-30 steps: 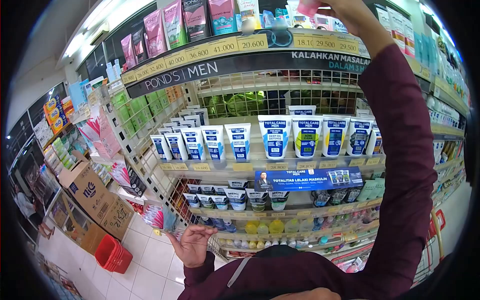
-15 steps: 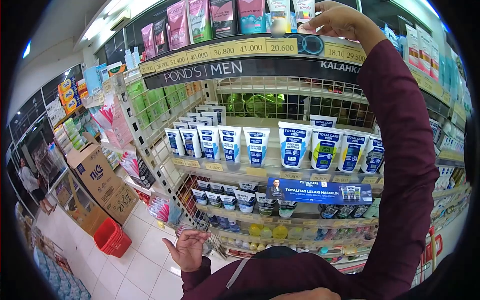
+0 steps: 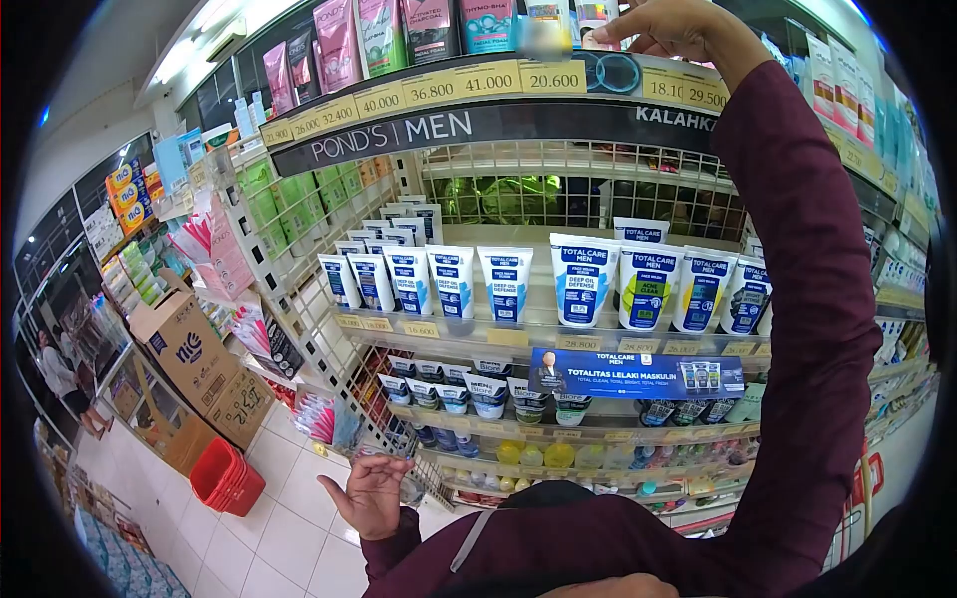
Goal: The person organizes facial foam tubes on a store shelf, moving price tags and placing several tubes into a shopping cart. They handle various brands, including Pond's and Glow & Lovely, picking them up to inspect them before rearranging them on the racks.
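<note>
At the top shelf, my right hand point(image 3: 663, 32) reaches up with its thumb and fingers closed on the side of a white Glow & Lovely tube point(image 3: 596, 12). The tube stands upright at the shelf front, and its top is cut off by the frame. Beside it is another light tube point(image 3: 548, 14), partly covered by a blurred spot. Pink, green and dark Pond's tubes point(image 3: 429, 28) stand further left. Low down in front of my body, my left hand point(image 3: 369, 495) hangs in the air with fingers loosely bent and apart, holding nothing.
Below are Total Care Men tubes point(image 3: 586, 284) and Men's Biore tubes point(image 3: 488, 396) on lower shelves. A blue promotional sign point(image 3: 638, 375) juts from a shelf edge. Red baskets point(image 3: 227, 478) and cardboard boxes point(image 3: 189, 349) stand on the floor to the left; a person point(image 3: 62, 379) is further back.
The view has tilted slightly, so the top shelf sits higher in frame. My right hand stays at the same tube, and my left hand keeps its pose.
</note>
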Available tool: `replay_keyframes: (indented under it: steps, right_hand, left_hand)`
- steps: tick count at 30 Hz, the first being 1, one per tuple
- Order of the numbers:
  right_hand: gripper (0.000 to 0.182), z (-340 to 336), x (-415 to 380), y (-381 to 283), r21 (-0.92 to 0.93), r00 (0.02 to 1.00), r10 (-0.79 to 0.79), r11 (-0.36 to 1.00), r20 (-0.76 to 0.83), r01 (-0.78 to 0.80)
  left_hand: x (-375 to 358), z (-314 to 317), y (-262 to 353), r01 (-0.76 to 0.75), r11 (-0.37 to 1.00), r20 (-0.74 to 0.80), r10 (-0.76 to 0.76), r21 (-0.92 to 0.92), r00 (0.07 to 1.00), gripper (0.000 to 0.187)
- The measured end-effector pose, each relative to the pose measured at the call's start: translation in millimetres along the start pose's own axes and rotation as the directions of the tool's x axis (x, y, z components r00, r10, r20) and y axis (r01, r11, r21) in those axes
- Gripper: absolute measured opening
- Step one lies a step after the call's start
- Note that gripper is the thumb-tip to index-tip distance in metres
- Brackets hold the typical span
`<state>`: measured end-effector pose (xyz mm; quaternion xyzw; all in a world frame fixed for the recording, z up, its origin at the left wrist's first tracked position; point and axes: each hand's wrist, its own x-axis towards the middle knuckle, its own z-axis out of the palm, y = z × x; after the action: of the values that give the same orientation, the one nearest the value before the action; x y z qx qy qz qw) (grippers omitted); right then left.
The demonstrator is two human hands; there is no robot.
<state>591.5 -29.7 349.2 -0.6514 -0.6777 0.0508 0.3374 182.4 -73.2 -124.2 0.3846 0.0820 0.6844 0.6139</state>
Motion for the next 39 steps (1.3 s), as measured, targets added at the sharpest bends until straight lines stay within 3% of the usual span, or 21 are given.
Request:
replay_keyframes:
  steps: [5,8,13,23,25,28,31,34,37,39]
  right_hand:
    - [0.052,1.5,-6.5,-5.0,0.079,1.000,0.023,0.997,-0.013,-0.022]
    - [0.055,0.2,-8.5,-5.1,0.066,0.993,-0.037,0.997,0.111,0.030]
    - [0.049,3.3,4.1,5.7,0.085,0.999,-0.038,0.996,-0.005,0.038]
    - [0.047,5.6,-1.8,4.2,0.102,1.000,-0.013,0.995,0.005,0.012]
    - [0.048,5.8,-10.1,2.9,0.049,0.989,-0.146,0.988,0.005,0.146]
    - [0.052,8.8,3.4,7.2,-0.092,0.992,-0.107,0.991,-0.066,0.101]
    - [0.055,11.4,-8.1,-2.5,-0.089,0.994,-0.021,0.996,-0.110,0.011]
    - [0.057,8.5,-20.1,-4.9,-0.032,0.994,-0.101,0.995,-0.037,0.100]
    - [0.056,11.1,-1.8,3.4,-0.022,0.995,-0.071,0.997,-0.074,0.070]
    - [0.056,8.3,-12.3,0.6,-0.018,0.994,-0.096,0.995,-0.049,0.095]
  left_hand:
    - [4.1,1.7,-1.8,-0.005,1.000,0.021,0.006,-0.031,1.000,0.093]
    - [5.4,1.4,-2.4,-0.008,1.000,0.027,0.009,-0.030,1.000,0.092]
    - [5.8,-0.1,-1.8,-0.009,1.000,0.036,0.010,-0.024,0.999,0.092]
    - [5.9,-3.2,-1.7,-0.022,0.999,0.074,0.026,-0.048,0.997,0.093]
    - [6.2,-2.4,-1.4,-0.019,0.999,0.079,0.021,-0.030,0.997,0.094]
    - [5.7,-2.7,-1.3,-0.018,0.999,0.083,0.021,-0.039,0.996,0.093]
    - [6.2,-1.8,-1.6,-0.018,0.999,0.064,0.020,-0.027,0.998,0.093]
    - [6.3,-1.7,-1.5,-0.010,0.999,0.061,0.013,-0.040,0.998,0.092]
    - [6.1,-1.8,-1.8,-0.009,1.000,0.058,0.010,-0.027,0.998,0.093]
    - [6.4,-2.5,-3.5,-0.011,0.996,0.038,0.014,-0.086,0.999,0.102]
